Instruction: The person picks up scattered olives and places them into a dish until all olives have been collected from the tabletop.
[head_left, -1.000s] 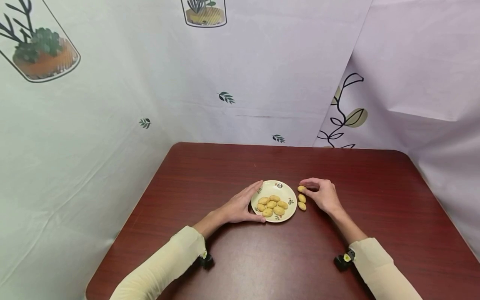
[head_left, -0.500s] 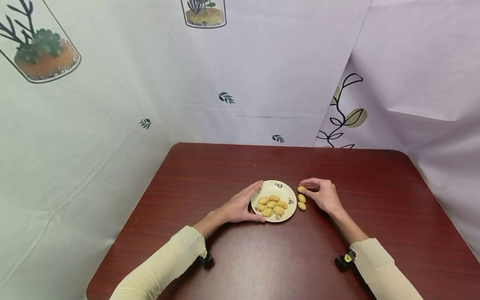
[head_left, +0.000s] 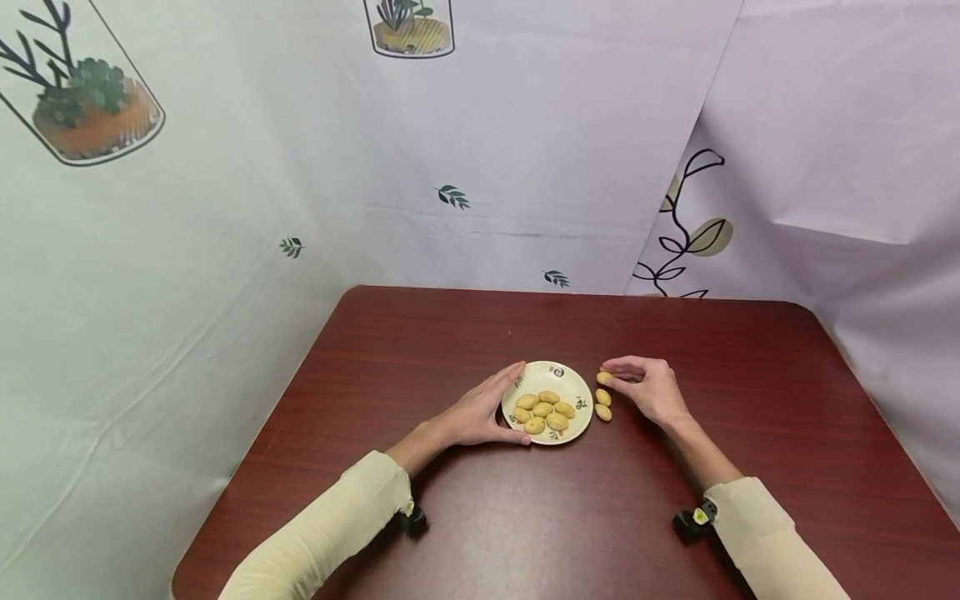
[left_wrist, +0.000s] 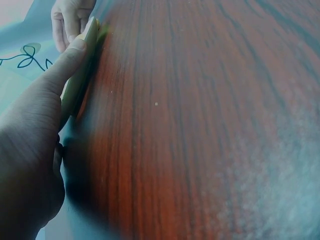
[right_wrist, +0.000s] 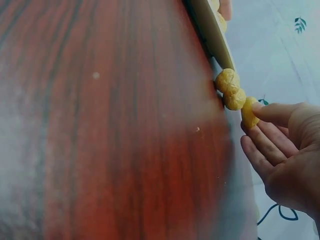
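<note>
In the head view, my left hand (head_left: 480,414) holds the left side of a cream plate (head_left: 536,379), with its thumb at the near rim and its fingers at the far rim. Several small yellow potatoes (head_left: 543,409) lie in a cluster on the plate. Just right of the plate, my right hand (head_left: 651,389) pinches the farthest of a short row of potatoes. In the right wrist view, thumb and fingertips are on that potato (right_wrist: 249,112), low by the table. Two other potatoes (right_wrist: 231,90) sit beside it, between the hand and the plate.
The dark red-brown wooden table (head_left: 495,517) has rounded far corners. Behind it and at both sides hang pale cloths (head_left: 480,150) printed with leaves and potted plants. Each wrist carries a small black camera, such as the right camera (head_left: 687,525).
</note>
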